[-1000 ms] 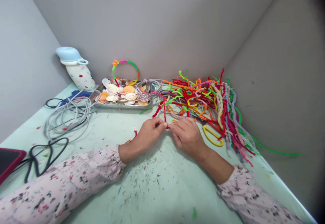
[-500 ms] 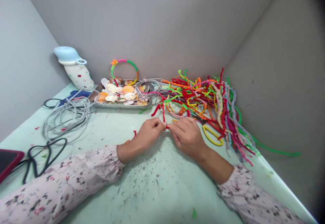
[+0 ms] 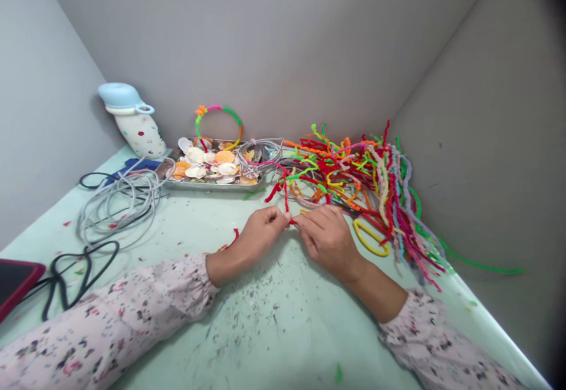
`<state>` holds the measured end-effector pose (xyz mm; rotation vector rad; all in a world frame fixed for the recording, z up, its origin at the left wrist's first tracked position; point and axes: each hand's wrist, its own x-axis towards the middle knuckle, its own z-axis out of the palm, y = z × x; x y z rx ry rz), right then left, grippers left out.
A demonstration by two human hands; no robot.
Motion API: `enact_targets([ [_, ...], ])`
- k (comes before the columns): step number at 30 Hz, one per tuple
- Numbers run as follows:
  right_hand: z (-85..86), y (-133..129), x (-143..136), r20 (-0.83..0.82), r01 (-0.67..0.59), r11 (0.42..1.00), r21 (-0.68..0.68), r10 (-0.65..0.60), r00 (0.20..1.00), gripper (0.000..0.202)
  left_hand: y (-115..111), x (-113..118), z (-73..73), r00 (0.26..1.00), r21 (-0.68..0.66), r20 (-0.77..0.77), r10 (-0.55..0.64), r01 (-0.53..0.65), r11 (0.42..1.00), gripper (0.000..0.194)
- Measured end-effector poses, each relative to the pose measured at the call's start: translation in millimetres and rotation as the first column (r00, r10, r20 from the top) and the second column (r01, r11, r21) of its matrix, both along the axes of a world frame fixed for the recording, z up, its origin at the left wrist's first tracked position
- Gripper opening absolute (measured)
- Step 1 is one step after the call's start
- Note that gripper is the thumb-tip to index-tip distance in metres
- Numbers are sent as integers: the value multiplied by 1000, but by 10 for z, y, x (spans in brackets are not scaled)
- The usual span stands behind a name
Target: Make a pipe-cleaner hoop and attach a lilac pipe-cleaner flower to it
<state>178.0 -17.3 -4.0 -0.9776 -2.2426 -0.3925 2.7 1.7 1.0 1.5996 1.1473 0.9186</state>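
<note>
Between my two hands is a red pipe cleaner (image 3: 286, 196), its upper part rising toward the wire coil and the colourful pile behind. My left hand (image 3: 260, 229) pinches it with thumb and index finger. The fingers of my right hand (image 3: 325, 233) are closed on its other side, fingertips almost touching the left ones. A short red bit shows between the fingertips; the rest is hidden by the fingers. Beyond the hands lies a heap of pipe cleaners (image 3: 349, 171) in many colours, and yellow scissor handles (image 3: 370, 238) poke out beside my right hand.
A metal tray (image 3: 212, 186) of seashells (image 3: 226, 169) stands at the back, with a multicoloured ring (image 3: 242, 123) propped upright in it. To the left are a bottle (image 3: 137, 130), grey wire coils (image 3: 121, 204), a black cable (image 3: 84, 278) and a red-edged device (image 3: 17, 284).
The view has shifted very slightly. Both hands keep the same pinch on the red pipe cleaner, with hardly any visible movement.
</note>
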Motion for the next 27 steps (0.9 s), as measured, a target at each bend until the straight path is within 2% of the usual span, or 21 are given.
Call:
enact_targets([
  [5,-6,20,18,-33,30,999,-29,-30,999,17,-33,-30,27,996,128,-34,82,-77,989,20],
  [8,-11,25,23,-39,30,998,-48,-32,999,17,-61,-38,54,987,314,-83,138,-105,944,14],
  [11,-11,24,24,-39,31,998,-56,-33,999,18,-96,-30,59,982,431,-136,129,-59,900,13],
  [15,-1,15,16,-41,32,998,-55,-35,999,17,-116,-19,32,982,479,-161,100,-11,878,19],
  [27,4,8,22,-51,28,999,-42,-30,998,17,-63,-34,7,974,509,-198,113,3,861,15],
])
